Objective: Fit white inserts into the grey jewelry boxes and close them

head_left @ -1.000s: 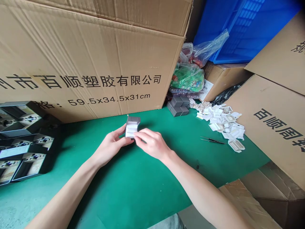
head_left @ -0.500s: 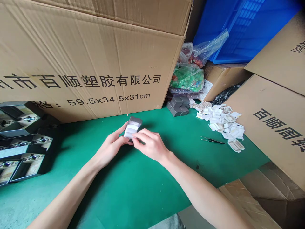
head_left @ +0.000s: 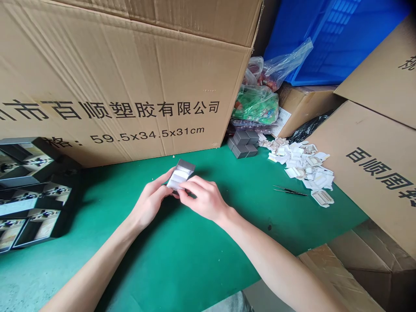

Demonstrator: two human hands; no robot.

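Left hand [head_left: 149, 201] and right hand [head_left: 203, 198] gripped a small grey box [head_left: 180, 174] with white lining, held over the green tabletop [head_left: 201, 260]. Grey boxes [head_left: 242, 145] sat stacked by the carton [head_left: 113, 86]; white card pieces [head_left: 302, 167] lay in a loose pile, tweezers [head_left: 289, 190] beside it. Black trays [head_left: 32, 190] at left held items in compartments; details unclear.

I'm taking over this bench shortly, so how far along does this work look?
Apparently done: the stacked grey boxes by the carton. In hand: the left hand and right hand hold a small grey box with a white insert showing. Apparently left: the loose pile of white-and-tan card pieces beside the tweezers. How much remains overall cannot be told.
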